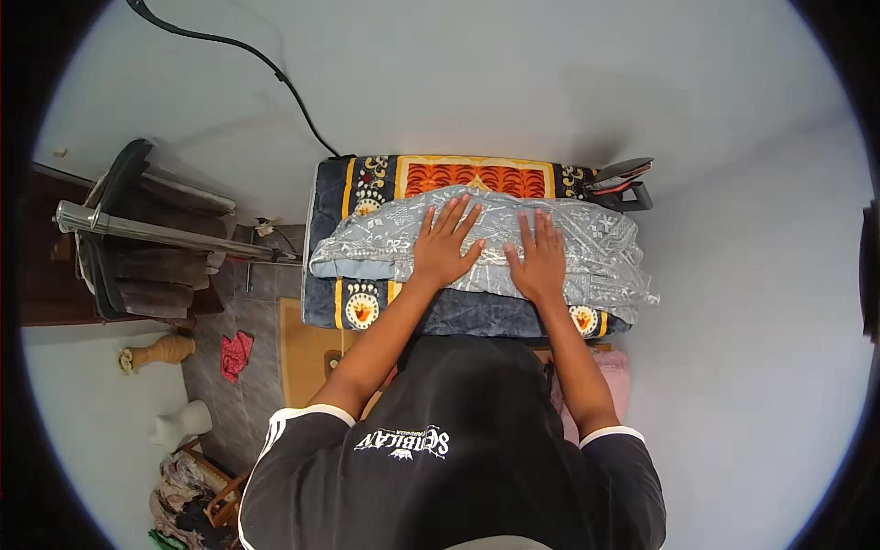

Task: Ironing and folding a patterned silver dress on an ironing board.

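Note:
A grey garment with a white print (481, 275) lies spread across a thick patterned blanket (474, 315), which covers a raised work surface in front of me. My left hand (445, 251) rests palm down on the garment, fingers spread. Beside it, my right hand (540, 261) also presses flat on the cloth, its thumb apart from the fingers. Neither hand grasps anything. Some creases show in the fabric, and a plain light-blue part (361, 269) shows at its left end. At the back right corner stands a clothes iron (622, 185), propped up on its heel.
A metal pole (172, 234) with a dark hanger (113, 227) stands at left. A black hose (254, 51) runs along the wall behind the surface. On the floor lie a red cloth (236, 355), a woven vase (165, 350) and a clothes pile (185, 498). Walls border the back and right.

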`<act>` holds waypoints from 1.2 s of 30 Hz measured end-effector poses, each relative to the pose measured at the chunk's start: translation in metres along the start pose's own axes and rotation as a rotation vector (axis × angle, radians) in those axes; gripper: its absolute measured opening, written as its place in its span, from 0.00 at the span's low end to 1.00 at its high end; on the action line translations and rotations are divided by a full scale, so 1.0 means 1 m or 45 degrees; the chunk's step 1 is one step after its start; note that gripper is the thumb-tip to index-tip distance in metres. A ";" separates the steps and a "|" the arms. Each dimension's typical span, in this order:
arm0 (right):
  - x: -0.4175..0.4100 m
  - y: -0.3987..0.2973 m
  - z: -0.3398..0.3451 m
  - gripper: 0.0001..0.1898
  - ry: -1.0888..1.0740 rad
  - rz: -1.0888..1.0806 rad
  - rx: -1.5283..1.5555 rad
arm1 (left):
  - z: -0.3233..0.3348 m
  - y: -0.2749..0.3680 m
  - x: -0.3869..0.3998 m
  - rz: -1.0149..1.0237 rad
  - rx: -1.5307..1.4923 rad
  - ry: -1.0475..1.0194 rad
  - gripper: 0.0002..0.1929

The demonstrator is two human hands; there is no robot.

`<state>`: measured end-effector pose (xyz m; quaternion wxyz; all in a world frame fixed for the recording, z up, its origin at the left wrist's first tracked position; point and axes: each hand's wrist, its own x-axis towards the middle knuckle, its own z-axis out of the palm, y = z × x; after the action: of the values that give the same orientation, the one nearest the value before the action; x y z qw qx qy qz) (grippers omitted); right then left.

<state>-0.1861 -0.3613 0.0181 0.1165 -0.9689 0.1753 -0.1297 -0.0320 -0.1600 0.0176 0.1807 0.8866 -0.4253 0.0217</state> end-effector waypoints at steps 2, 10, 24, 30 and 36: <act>0.002 0.026 -0.004 0.40 -0.006 0.078 -0.073 | 0.003 -0.003 0.002 -0.001 0.005 -0.015 0.38; -0.011 0.098 -0.031 0.39 -0.024 0.462 -0.246 | -0.001 0.002 0.003 0.001 -0.073 -0.043 0.38; -0.016 0.150 -0.035 0.43 0.051 0.784 -0.262 | 0.038 0.087 0.019 0.250 -0.165 -0.010 0.40; 0.016 0.185 -0.056 0.46 0.720 0.950 0.258 | 0.036 0.085 0.021 0.236 -0.101 -0.006 0.41; 0.082 0.172 -0.036 0.44 1.104 0.900 1.401 | 0.035 0.091 0.024 0.274 -0.084 -0.037 0.41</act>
<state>-0.1753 -0.5549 0.0228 0.5355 -0.5214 0.4138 -0.5197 -0.0899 -0.2422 0.0172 0.2001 0.8297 -0.5209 0.0143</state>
